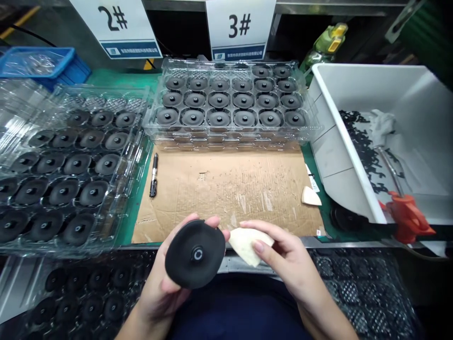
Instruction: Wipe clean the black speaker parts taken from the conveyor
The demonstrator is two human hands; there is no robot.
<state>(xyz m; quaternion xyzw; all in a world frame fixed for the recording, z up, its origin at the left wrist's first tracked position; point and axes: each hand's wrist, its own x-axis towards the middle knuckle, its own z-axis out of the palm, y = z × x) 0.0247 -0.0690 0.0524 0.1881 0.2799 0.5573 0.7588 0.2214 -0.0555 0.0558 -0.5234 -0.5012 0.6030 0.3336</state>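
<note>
Left hand [166, 278] closed around black disc [195, 253]; right hand [283, 255] pinching pale wedge [247, 244] — possibly a sponge — just beside disc edge, above cardboard sheet [226, 189].

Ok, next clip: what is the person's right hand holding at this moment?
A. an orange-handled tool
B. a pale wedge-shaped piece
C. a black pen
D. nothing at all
B: the right hand pinches a pale wedge-shaped piece next to the black disc held in the left hand; the pen lies untouched on the cardboard.
</note>
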